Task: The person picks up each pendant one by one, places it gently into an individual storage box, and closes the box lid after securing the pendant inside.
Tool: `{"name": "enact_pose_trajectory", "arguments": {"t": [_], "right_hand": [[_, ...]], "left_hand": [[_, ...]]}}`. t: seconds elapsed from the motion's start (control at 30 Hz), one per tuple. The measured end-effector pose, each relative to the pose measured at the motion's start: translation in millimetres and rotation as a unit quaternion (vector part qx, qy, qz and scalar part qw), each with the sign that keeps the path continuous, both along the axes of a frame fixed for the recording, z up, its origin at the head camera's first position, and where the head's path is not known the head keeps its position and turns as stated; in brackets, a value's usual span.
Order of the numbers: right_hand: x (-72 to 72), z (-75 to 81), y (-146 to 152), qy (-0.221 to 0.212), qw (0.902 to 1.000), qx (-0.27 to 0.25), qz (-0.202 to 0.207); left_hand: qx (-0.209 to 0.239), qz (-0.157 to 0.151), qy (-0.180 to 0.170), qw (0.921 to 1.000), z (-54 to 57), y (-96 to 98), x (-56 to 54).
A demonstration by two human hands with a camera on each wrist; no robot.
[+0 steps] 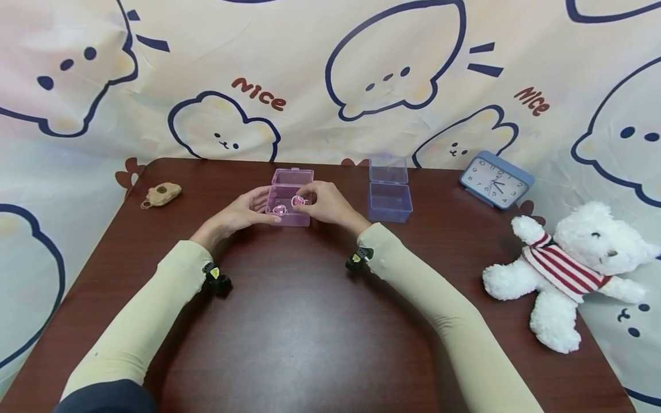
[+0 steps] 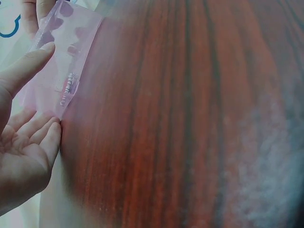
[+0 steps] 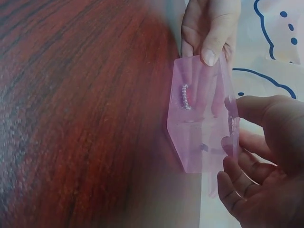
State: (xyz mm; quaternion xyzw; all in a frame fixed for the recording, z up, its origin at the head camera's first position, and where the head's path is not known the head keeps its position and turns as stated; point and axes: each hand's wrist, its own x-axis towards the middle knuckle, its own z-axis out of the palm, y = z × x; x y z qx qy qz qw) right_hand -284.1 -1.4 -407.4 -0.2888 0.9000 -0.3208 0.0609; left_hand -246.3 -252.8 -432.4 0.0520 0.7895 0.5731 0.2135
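On the table stands a small clear pink plastic box (image 1: 295,220), its hinged lid (image 1: 292,178) raised at the back. My left hand (image 1: 241,214) grips the box's left side, thumb at the front rim and fingers along the side wall. Inside lies a round pink jewelled piece (image 1: 279,210), its sparkling edge (image 3: 185,97) showing through the wall in the right wrist view. With thumb and forefinger, my right hand (image 1: 327,202) pinches a second round pink jewelled piece (image 1: 298,201) over the right part of the box. In the right wrist view, the right fingers (image 3: 231,164) overlap the rim.
Right of the hands stands a clear blue box (image 1: 391,213) with its lid up. A blue clock (image 1: 496,180) and a white teddy bear (image 1: 560,275) in a striped shirt are at the right. A tan pouch-like trinket (image 1: 162,194) lies far left. A printed cloth (image 1: 310,63) hangs behind the table.
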Motion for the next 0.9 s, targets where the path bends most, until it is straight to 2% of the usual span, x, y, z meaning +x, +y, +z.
{"name": "enact_pose_trajectory", "arguments": {"t": [0.47, 0.7, 0.9], "right_hand": [[-1.6, -3.7, 3, -0.01, 0.9998, -0.013, 0.008], [-1.4, 4.1, 11, 0.002, 0.9997, -0.018, 0.015], [5.2, 14.1, 31, 0.01, 0.9996, -0.019, 0.016]], "left_hand": [[-0.002, -0.006, 0.003, 1.0, 0.9, -0.3, -1.3], [-0.001, -0.003, 0.006, 1.0, 2.1, -1.0, -0.8], [-0.004, -0.005, 0.01, 0.9999, 2.1, 0.7, -0.2]]}}
